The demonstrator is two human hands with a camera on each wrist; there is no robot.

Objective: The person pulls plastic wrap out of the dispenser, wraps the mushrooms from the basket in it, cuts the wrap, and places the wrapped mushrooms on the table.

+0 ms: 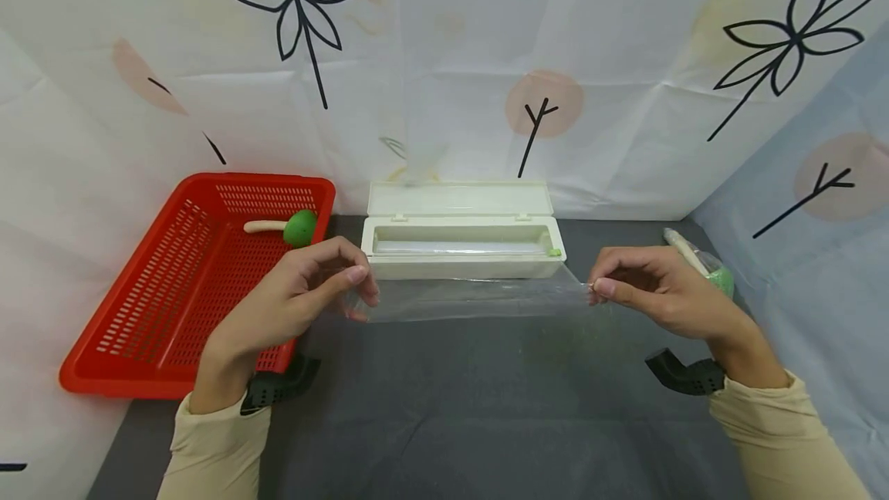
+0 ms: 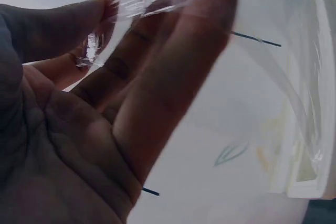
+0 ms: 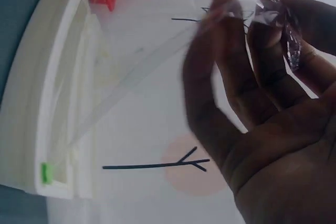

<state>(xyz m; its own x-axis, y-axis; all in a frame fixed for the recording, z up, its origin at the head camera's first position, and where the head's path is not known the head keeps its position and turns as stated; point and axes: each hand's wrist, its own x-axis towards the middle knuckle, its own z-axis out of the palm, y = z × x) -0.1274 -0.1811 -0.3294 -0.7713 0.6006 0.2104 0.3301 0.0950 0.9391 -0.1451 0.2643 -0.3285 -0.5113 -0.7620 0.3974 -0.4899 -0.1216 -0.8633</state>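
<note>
A dark grey counter (image 1: 486, 407) stands before patterned white sheeting. At its back left corner sits a red basket (image 1: 174, 284) holding a green-headed item (image 1: 299, 228). At the back edge, centre, lies an open cream dispenser box (image 1: 461, 241). A clear film sheet (image 1: 472, 299) stretches from the box over the counter's middle. The left hand (image 1: 292, 292) pinches its left corner, the right hand (image 1: 653, 288) its right corner, each grip closed on the film.

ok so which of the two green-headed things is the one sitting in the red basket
The green-headed thing at the left, behind the left hand, lies bare in the red basket. The other lies on the table behind the right hand.
</note>
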